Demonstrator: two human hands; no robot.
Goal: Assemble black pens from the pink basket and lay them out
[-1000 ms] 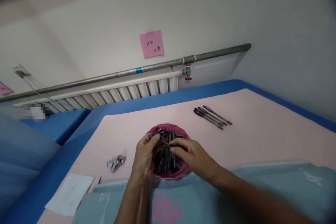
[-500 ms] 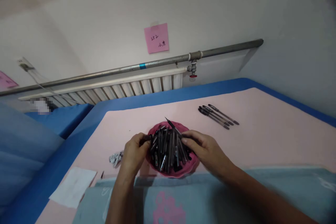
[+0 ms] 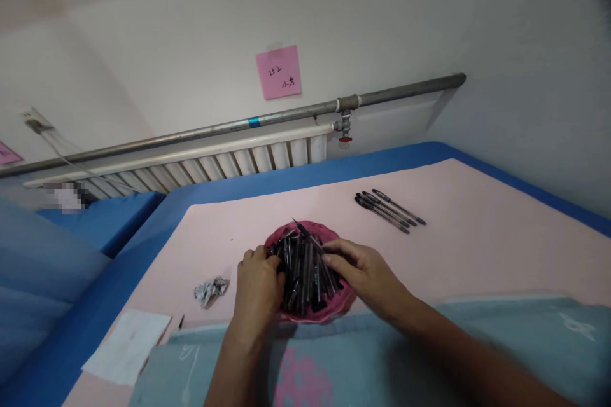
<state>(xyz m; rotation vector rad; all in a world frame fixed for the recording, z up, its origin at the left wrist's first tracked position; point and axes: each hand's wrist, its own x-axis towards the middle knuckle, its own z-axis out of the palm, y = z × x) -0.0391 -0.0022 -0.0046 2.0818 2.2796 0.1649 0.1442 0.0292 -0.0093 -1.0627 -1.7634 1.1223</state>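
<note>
A pink basket [image 3: 344,301] with a wavy rim is heaped with black and clear pens [image 3: 300,270] and dark caps. My right hand [image 3: 370,273] is closed in a pinch on an uncapped pen [image 3: 310,236], its bare tip pointing up and left above the heap. At the left side of the basket, my left hand [image 3: 259,280] has its fingers curled down among the pens. What those fingers grip is hidden behind the hand. Several capped pens [image 3: 384,211] lie side by side beyond the basket to the right.
A crumpled wad [image 3: 210,290] and a white sheet of paper [image 3: 126,346] lie on the pink table cover [image 3: 477,235] at left. A small dark object [image 3: 181,321] is near the paper. Grey-green cloth [image 3: 229,369] covers the near edge. A radiator [image 3: 238,159] stands behind.
My left hand has moved inward over the basket's left side, and the dark item in its fingers is now hidden. My right hand still holds the uncapped pen. The view has shifted slightly.
</note>
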